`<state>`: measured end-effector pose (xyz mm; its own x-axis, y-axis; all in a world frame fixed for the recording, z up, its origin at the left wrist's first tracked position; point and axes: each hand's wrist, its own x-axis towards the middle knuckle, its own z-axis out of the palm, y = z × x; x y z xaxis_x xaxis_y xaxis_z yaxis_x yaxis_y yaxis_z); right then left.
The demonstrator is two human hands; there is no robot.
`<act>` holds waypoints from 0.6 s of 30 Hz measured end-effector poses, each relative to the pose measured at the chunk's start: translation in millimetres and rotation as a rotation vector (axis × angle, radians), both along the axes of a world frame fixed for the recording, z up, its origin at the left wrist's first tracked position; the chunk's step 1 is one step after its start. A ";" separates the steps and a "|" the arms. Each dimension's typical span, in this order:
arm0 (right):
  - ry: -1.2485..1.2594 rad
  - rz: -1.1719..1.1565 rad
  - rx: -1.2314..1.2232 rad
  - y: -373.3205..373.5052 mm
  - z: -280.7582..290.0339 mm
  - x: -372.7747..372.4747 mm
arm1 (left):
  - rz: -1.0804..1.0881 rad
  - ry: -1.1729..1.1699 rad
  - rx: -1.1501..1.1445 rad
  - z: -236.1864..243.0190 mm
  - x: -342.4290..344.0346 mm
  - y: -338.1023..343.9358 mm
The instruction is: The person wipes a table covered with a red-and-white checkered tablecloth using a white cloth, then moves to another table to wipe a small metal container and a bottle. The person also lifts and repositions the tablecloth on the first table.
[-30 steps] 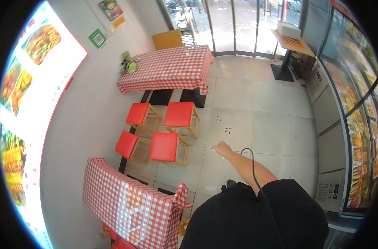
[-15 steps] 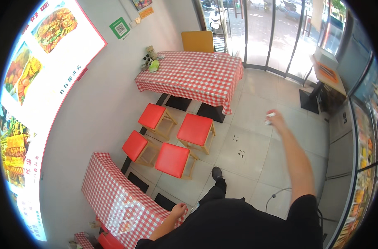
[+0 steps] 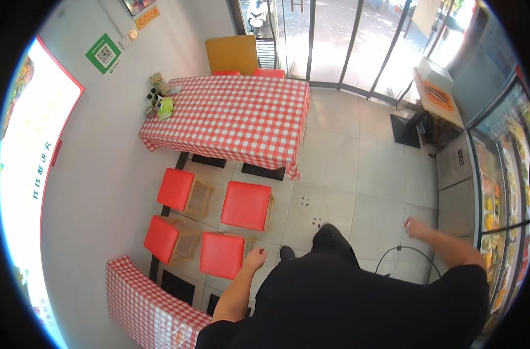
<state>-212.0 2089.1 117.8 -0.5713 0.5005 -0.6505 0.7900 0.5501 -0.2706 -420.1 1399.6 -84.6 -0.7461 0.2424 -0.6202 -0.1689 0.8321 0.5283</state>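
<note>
My left hand hangs beside the nearest red-topped stool, its fingers loosely curled with nothing visible in them. Out to the right, near the glass-fronted display cabinet, my right hand is lowered and somewhat blurred. Its fingers look closed; what they hold, if anything, is hidden. Neither hand touches furniture. Ahead stands a table with a red-and-white checked cloth, carrying small bottles, a holder of sticks and a green packet at its wall end.
Several red-topped stools stand left of my feet, between the far table and a second checked table. A dark cable loops by my right side. Glass doors are ahead, and a small side table stands at the right.
I have stepped forward, and the far table and stools are nearer. My right arm has swung down and back; the white crumpled thing seen in that hand no longer shows. My left hand has swung forward.
</note>
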 end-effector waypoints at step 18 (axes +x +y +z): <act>0.422 -0.004 -0.352 -2.3 -152.6 -535.7 | -0.314 0.427 -0.323 50.2 -345.3 411.6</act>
